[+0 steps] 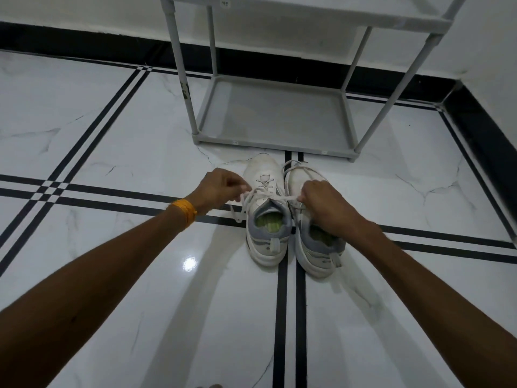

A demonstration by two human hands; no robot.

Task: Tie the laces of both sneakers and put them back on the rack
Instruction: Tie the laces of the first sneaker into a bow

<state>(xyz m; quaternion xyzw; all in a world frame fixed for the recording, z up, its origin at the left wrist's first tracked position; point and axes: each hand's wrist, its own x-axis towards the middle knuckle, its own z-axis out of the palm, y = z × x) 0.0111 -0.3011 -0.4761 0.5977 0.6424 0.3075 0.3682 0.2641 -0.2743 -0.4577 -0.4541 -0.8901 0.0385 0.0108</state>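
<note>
Two white and grey sneakers stand side by side on the floor, toes pointing at the rack. The left sneaker [265,219] has its white laces [268,193] pulled out sideways. My left hand [221,187] pinches one lace end left of the shoe. My right hand [324,204] pinches the other end and covers the middle of the right sneaker [316,245]. That shoe's laces [293,165] lie loose over its toe. The grey shoe rack [274,119] stands just beyond the shoes, its bottom shelf bare.
The floor is glossy white marble tile with black stripe lines [291,303]. A black skirting board [84,42] runs along the white walls behind and to the right of the rack. An orange band [184,212] sits on my left wrist.
</note>
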